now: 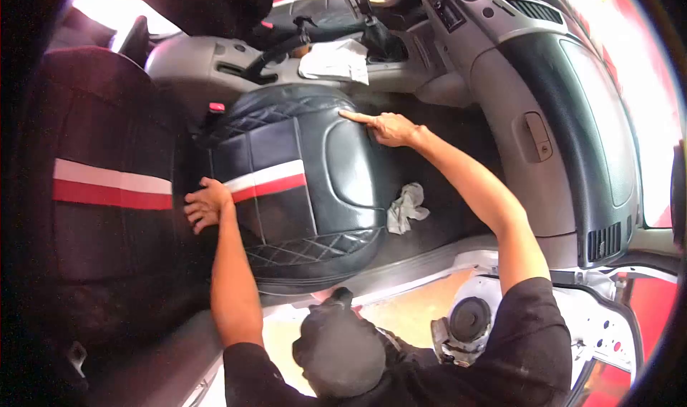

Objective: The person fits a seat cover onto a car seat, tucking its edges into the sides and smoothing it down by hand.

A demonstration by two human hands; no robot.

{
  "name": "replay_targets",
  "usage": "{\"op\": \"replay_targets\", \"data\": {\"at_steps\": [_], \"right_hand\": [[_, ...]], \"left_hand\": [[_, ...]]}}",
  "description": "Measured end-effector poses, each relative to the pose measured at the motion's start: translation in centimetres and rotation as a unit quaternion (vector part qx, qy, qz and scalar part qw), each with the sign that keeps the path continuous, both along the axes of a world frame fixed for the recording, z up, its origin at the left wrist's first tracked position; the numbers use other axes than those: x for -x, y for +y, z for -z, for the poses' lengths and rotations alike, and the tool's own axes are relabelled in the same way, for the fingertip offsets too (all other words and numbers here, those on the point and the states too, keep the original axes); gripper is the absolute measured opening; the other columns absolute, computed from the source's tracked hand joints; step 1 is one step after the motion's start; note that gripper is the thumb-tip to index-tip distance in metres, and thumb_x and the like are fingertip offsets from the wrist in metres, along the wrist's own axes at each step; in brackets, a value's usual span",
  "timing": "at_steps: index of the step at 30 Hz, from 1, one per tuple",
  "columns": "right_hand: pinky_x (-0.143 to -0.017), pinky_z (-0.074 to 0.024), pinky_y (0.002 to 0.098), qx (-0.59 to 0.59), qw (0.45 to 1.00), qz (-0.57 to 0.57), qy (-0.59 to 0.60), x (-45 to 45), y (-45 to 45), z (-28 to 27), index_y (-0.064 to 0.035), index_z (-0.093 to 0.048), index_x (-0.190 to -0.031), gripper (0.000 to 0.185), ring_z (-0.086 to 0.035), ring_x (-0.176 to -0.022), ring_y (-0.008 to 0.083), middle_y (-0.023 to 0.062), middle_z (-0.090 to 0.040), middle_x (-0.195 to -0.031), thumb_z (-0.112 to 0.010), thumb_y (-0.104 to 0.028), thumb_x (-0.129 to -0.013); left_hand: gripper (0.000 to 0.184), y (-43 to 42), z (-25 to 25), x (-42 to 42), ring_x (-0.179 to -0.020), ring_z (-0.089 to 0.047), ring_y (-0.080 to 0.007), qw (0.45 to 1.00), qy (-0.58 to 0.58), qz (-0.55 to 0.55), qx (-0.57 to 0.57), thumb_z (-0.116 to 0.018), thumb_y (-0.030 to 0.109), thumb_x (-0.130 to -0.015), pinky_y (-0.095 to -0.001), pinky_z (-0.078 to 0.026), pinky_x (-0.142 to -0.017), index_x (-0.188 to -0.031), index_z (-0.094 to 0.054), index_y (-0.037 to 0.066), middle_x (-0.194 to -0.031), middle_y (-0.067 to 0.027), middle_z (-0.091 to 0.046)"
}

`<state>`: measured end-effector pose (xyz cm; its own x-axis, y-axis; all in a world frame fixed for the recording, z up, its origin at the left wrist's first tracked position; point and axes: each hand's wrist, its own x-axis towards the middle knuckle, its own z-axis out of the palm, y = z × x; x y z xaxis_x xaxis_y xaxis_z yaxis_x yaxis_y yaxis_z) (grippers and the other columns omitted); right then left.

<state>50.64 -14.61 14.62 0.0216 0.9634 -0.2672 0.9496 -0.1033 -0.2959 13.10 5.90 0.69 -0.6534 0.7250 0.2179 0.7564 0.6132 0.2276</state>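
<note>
My left hand rests with its fingers spread where the seat cushion meets the backrest, holding nothing. My right hand has its index finger stretched out, the tip at the front edge of the black seat cushion; its other fingers are partly curled, and I see nothing in them. The cushion is black leather-like material with quilted sides and a white and red stripe. A crumpled light rag lies by the front of the seat.
A white cloth lies on the grey centre console near the handbrake and gear lever. The dashboard with its glovebox latch stands at right. A red seat-belt buckle sits beside the cushion. A round speaker is at the door.
</note>
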Motion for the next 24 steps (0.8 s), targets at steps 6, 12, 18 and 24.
{"op": "replay_targets", "data": {"at_steps": [6,12,18,24], "right_hand": [[-0.067,-0.0529,0.0373,-0.011,0.939,-0.077,0.336,0.1,-2.9,2.9,-0.0348,-0.020,-0.164,0.096,-0.061,-0.071,0.0218,0.0122,-0.065,-0.102,-0.038,0.010,-0.082],[-0.045,-0.0376,0.0250,0.359,0.717,0.134,0.582,2.2,-7.1,1.5,-0.0214,-0.040,-0.159,0.075,-0.035,-0.048,0.0063,-0.0053,-0.042,-0.059,-0.035,0.004,-0.088],[-0.056,-0.0573,0.0447,0.014,0.954,-0.125,-0.271,-0.4,-0.1,-1.2,-0.0586,-0.004,-0.158,0.102,-0.071,-0.061,0.0323,0.0182,-0.071,-0.075,-0.054,-0.003,-0.088],[-0.075,-0.0565,0.0578,0.079,0.996,-0.040,-0.029,1.9,-4.9,1.1,-0.0482,0.000,-0.161,0.104,-0.072,-0.081,0.0442,0.0279,-0.070,-0.090,-0.052,0.002,-0.086]], "left_hand": [[0.063,0.2,0.6,0.3,-0.127,-0.048,-0.0501,1.000,0.002,0.012,0.013,-0.050,0.052,-0.090,-0.0779,-0.023,-0.107,-0.127,-0.054,0.001,-0.132,-0.0261,-0.052],[0.062,-0.1,0.0,0.3,-0.128,-0.046,-0.0521,0.999,-0.020,0.021,0.019,-0.052,0.051,-0.090,-0.0785,-0.023,-0.107,-0.127,-0.055,0.001,-0.132,-0.0268,-0.052],[0.059,-0.2,0.0,0.4,-0.123,-0.049,-0.0496,1.000,-0.005,0.016,0.015,-0.052,0.048,-0.090,-0.0774,-0.023,-0.108,-0.125,-0.055,0.002,-0.127,-0.0245,-0.053],[0.055,-0.4,-0.1,0.3,-0.121,-0.050,-0.0456,1.000,-0.012,0.018,-0.011,-0.053,0.048,-0.089,-0.0752,-0.024,-0.107,-0.121,-0.056,0.004,-0.124,-0.0221,-0.053]]}}
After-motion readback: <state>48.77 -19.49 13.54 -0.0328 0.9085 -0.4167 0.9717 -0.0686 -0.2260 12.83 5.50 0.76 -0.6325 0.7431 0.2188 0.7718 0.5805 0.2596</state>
